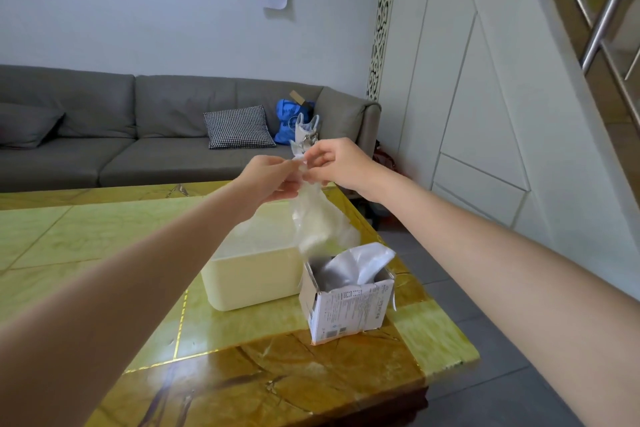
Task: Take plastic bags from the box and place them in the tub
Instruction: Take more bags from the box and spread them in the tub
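Two hands pinch one bag [313,215] above the tub [254,274].
Left hand [268,177] and right hand [334,163] are pressed onto its neck; it hangs straight down; the box [346,308] sits just right.

grey sofa [166,135] | white wall [173,31] | green-gold table [86,239] | dk tile floor [467,295]

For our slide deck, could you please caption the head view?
Both hands, left hand and right hand, hold a plastic bag above tub and box.
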Demonstrator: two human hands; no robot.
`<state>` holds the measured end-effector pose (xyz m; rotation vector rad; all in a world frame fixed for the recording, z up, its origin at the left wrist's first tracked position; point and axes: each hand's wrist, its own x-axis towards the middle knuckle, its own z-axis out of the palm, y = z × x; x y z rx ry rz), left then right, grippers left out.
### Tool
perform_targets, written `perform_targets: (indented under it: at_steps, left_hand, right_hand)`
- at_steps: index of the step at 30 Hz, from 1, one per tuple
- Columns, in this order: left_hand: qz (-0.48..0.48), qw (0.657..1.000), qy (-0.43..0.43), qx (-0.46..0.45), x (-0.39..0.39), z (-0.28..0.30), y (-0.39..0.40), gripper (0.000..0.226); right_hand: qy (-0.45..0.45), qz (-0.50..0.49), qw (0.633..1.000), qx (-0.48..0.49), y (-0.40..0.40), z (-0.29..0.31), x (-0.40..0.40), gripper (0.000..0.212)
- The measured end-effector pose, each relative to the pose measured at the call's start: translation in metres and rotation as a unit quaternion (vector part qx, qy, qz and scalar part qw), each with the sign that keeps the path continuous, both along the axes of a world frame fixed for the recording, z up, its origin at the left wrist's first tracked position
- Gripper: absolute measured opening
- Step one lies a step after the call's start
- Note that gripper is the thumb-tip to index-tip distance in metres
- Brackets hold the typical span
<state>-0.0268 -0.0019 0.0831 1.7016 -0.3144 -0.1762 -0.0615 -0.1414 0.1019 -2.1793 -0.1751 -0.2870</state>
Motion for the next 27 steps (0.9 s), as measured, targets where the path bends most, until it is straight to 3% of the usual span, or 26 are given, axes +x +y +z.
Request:
perform_targets:
  at_steps: [4, 8, 10, 12, 15, 17, 19, 22, 27]
  left_hand:
    - [0.036, 0.999, -0.021, -0.019, 0.0, 0.008, 0.006, 0.021]
    - [0.081, 0.991, -0.095, 0.041, 0.003, 0.012, 0.014, 0.014]
    - [0.027, 0.995, -0.091, 0.042, 0.004, 0.012, 0.019, 0.038]
    - [-0.063, 0.996, -0.055, 0.021, 0.001, 0.012, 0.022, 0.048]
    - [-0.146, 0.989, -0.003, -0.021, -0.006, 0.013, 0.023, 0.023]
    - [-0.162, 0.985, 0.032, -0.047, -0.006, 0.01, 0.025, 0.012]
    - [-0.178, 0.982, 0.06, -0.007, -0.004, 0.005, 0.032, 0.009]
    - [-0.142, 0.984, 0.063, 0.085, 0.007, -0.005, 0.046, 0.008]
    - [-0.02, 0.998, 0.042, 0.049, 0.04, -0.005, 0.079, 0.006]
  right_hand:
    - [0.008, -0.01, 1.0, -0.001, 0.003, 0.005, 0.001, 0.027]
    - [-0.029, -0.104, 0.994, -0.022, 0.004, 0.009, 0.006, 0.015]
    - [-0.029, -0.092, 0.995, -0.018, 0.007, 0.015, 0.004, 0.008]
    - [0.0, -0.04, 0.999, -0.016, 0.015, 0.021, 0.0, 0.011]
    - [0.017, -0.001, 1.0, -0.004, 0.026, 0.029, -0.004, 0.018]
    - [0.005, 0.006, 0.998, 0.056, 0.029, 0.034, -0.002, 0.023]
    - [-0.001, 0.025, 0.989, 0.145, 0.029, 0.039, 0.0, 0.028]
    - [0.001, 0.045, 0.976, 0.215, 0.022, 0.043, 0.006, 0.04]
    - [0.01, 0.012, 0.968, 0.249, 0.008, 0.027, 0.027, 0.049]
